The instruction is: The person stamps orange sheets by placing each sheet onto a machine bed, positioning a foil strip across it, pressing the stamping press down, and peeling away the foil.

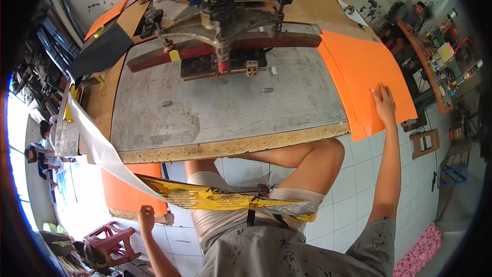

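My right hand point(383, 105) lies flat on a stack of orange sheets point(369, 72) at the right end of the grey work plate, with its fingers apart. Down at the left, my left hand point(146, 217) has its fingers curled, close to the edge of another orange stack point(130, 187); whatever it may hold is hidden. Across my lap runs a gold foil strip point(205, 196) with pale print, which continues up to the left as a whitish band point(97, 146). Above the grey plate point(225, 107) stands a press head point(221, 36) with a red curved bar.
Two small metal pieces, one a block point(267, 90), rest on the plate. A black sheet point(102, 51) lies at the upper left. A maroon stool point(110, 241) stands on the floor at the lower left. Other people sit at the far right and far left.
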`<control>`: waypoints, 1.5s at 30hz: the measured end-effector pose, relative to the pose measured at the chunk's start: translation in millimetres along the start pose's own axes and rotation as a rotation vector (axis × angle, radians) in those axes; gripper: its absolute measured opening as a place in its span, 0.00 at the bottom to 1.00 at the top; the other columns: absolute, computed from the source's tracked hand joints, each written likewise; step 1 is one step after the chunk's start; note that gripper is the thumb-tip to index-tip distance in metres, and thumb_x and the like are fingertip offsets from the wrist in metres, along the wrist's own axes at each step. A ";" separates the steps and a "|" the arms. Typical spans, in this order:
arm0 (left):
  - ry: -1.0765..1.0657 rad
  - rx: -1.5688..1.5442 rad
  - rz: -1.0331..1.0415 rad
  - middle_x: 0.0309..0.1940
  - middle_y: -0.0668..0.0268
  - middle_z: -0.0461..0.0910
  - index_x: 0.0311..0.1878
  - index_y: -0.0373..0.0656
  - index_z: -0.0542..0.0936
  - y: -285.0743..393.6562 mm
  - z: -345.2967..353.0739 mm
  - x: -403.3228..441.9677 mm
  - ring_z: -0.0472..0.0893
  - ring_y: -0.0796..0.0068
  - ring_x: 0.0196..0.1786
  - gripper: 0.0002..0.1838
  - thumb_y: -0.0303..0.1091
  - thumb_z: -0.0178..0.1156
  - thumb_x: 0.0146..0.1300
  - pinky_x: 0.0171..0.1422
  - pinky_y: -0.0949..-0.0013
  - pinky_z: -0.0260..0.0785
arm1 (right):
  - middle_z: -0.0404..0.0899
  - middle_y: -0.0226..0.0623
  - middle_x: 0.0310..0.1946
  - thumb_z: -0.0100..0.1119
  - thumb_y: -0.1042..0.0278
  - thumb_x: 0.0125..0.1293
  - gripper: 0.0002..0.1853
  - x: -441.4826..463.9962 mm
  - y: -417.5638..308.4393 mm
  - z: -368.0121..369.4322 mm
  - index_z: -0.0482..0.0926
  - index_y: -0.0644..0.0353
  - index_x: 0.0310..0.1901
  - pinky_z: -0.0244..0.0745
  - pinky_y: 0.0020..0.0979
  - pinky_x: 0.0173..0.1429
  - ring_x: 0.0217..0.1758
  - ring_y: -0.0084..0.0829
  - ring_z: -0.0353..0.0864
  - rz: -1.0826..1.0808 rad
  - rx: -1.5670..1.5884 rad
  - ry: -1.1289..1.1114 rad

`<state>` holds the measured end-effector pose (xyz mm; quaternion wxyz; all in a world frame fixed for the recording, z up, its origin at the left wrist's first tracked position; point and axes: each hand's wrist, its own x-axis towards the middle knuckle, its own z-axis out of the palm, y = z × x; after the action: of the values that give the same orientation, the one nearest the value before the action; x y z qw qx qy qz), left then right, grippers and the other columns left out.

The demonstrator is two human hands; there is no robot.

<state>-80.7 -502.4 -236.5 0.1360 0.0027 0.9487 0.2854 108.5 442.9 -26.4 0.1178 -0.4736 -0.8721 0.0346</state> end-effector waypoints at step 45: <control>0.846 -0.221 -0.047 0.52 0.53 0.83 0.52 0.35 0.77 58.1 -18.0 -46.2 0.80 0.67 0.47 0.13 0.37 0.53 0.81 0.53 0.62 0.73 | 0.74 0.53 0.66 0.62 0.50 0.75 0.31 -405.3 -430.4 17.0 0.71 0.66 0.69 0.72 0.46 0.71 0.68 0.48 0.77 -1.456 1.160 -0.649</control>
<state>-45.1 -467.3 -178.7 -0.2589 -0.1507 0.8843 0.3582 -35.3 -130.6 -39.0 0.0794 0.3427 -0.7886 0.5043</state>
